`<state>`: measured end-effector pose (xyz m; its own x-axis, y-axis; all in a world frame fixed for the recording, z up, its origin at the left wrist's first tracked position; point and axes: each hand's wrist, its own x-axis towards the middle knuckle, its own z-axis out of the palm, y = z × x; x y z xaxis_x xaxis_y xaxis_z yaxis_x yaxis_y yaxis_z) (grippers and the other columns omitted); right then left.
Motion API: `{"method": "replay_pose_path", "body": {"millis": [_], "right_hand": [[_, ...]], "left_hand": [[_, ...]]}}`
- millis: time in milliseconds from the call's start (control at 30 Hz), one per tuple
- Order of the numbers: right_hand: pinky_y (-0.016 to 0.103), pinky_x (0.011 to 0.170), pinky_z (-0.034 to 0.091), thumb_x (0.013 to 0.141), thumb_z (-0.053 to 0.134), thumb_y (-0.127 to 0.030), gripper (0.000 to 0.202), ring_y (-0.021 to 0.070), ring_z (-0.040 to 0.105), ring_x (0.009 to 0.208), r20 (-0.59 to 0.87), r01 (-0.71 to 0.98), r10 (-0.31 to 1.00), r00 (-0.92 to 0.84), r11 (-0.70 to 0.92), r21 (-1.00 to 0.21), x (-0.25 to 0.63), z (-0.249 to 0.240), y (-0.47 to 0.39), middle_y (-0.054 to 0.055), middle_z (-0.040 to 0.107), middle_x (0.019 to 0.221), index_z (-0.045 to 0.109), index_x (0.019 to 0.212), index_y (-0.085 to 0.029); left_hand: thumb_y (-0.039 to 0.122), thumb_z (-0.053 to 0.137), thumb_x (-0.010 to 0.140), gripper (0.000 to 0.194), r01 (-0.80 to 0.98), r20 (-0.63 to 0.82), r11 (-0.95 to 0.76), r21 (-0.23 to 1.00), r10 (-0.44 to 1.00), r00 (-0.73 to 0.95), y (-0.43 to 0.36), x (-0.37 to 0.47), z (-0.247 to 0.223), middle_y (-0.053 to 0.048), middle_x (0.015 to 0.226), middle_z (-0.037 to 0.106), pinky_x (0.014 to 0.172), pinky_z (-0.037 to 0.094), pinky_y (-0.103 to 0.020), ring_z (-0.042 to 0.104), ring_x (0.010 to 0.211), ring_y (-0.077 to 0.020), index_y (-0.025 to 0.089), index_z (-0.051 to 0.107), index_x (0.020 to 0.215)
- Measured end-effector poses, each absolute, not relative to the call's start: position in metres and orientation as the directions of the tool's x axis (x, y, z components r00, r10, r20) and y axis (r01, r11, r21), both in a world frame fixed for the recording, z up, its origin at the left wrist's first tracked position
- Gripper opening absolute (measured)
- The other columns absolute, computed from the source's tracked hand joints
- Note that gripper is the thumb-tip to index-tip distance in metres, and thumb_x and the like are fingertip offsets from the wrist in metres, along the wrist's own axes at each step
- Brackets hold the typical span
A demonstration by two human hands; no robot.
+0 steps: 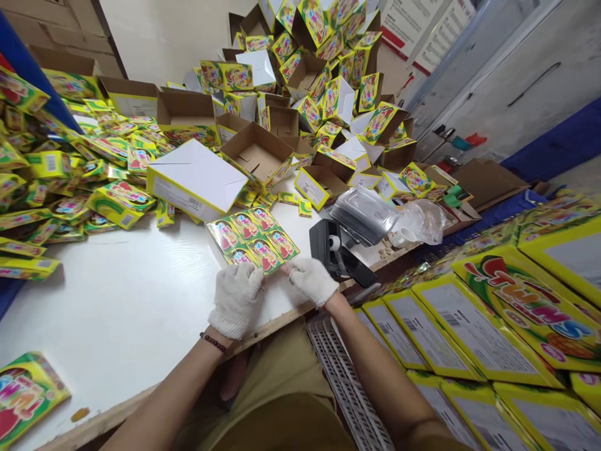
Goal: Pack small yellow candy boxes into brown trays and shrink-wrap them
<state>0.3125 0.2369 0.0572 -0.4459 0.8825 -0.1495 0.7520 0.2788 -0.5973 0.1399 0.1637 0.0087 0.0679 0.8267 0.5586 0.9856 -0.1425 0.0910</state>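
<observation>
A clear-covered pack of small printed boxes [253, 235] lies on the white table, its near edge toward me. My left hand [237, 297], in a white knit glove, has its fingers curled over that near edge. At the near right corner of the pack is my right hand [312, 280], gloved too but with bare fingertips, closed on the corner. Right beside it stands a black tape dispenser [322, 244] with a roll in it. Just behind the pack, a larger carton [197, 175] rests with its white flap side up.
Loose small boxes [122, 200] are heaped on the left. Open cartons [258, 153] pile up at the back. Clear plastic trays [364, 213] lie beyond the dispenser. Packed display cartons [502, 313] are stacked on the right. A printed box [30, 398] lies at the front left.
</observation>
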Motion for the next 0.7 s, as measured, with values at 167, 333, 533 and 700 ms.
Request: {"method": "replay_pose_path", "body": {"millis": [167,333,533,700], "right_hand": [[0.030,0.093,0.043,0.092,0.052,-0.026,0.029,0.0200,0.057,0.106,0.252,0.709,0.830,-0.498,0.557,-0.433,0.267,0.070,0.304,0.010,0.065,0.115,0.065,0.116,-0.017],[0.039,0.109,0.036,0.096,0.048,-0.031,0.042,0.0262,0.047,0.127,0.096,0.733,0.763,-0.639,0.642,-0.225,0.226,0.065,0.347,0.016,0.054,0.136,0.055,0.133,-0.013],[0.040,0.102,0.041,0.093,0.052,-0.047,0.053,0.0288,0.053,0.118,0.134,0.760,0.782,-0.608,0.623,-0.186,0.241,0.057,0.353,0.015,0.057,0.129,0.053,0.135,-0.015],[0.039,0.104,0.040,0.097,0.045,-0.037,0.046,0.0266,0.052,0.121,0.088,0.685,0.710,-0.699,0.700,-0.202,0.219,0.060,0.364,0.015,0.055,0.134,0.054,0.135,-0.013]], "left_hand": [[0.015,0.060,0.083,0.023,0.990,0.452,-0.137,0.035,0.886,0.106,0.159,0.140,0.014,-0.008,0.091,0.068,0.060,0.032,-0.037,0.057,0.076,-0.0236,0.025,0.071,0.100],[0.032,0.055,0.091,0.020,0.981,0.462,-0.195,0.023,0.872,0.162,0.146,0.111,0.019,-0.008,0.089,0.067,0.065,0.036,-0.037,0.057,0.077,-0.0231,0.026,0.073,0.095],[0.033,0.053,0.092,0.022,0.978,0.475,-0.208,-0.021,0.858,0.193,0.137,0.090,0.031,-0.008,0.091,0.067,0.069,0.038,-0.039,0.057,0.079,-0.0246,0.025,0.073,0.095],[0.033,0.062,0.086,0.016,0.986,0.410,-0.153,-0.060,0.897,0.164,0.151,0.123,0.041,-0.010,0.085,0.067,0.066,0.037,-0.038,0.059,0.078,-0.0262,0.020,0.069,0.080]]}}
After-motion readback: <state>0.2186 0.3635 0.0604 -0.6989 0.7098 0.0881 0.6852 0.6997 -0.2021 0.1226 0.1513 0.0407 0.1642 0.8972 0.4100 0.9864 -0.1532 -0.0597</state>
